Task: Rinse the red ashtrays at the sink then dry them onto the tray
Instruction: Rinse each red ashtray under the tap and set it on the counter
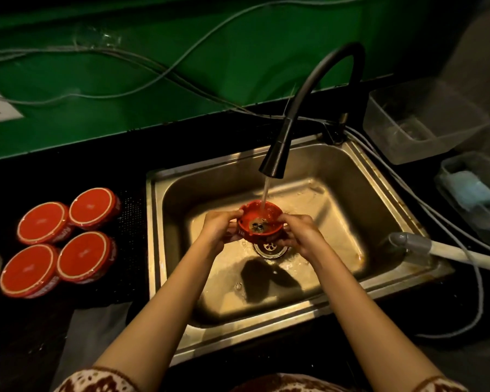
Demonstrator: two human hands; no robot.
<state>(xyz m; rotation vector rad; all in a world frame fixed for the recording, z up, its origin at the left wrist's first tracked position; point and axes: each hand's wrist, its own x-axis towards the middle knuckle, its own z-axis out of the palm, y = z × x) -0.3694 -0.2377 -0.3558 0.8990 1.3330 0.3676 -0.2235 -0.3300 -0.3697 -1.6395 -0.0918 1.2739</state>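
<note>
A red ashtray (259, 222) with dark ash in its bottom is held over the steel sink (337, 171), under a thin stream of water from the black faucet (275, 159). My left hand (219, 226) grips its left rim and my right hand (300, 232) grips its right side. Several more red ashtrays (65, 239) lie upside down in a square group on a dark perforated tray (130, 210) on the counter left of the sink.
The drain (270, 247) sits right below the held ashtray. Clear plastic containers (419, 123) stand at the back right; one (475, 193) holds a blue item. A grey-and-white hose (436, 248) crosses the sink's right rim. Cables run along the green wall (125, 80).
</note>
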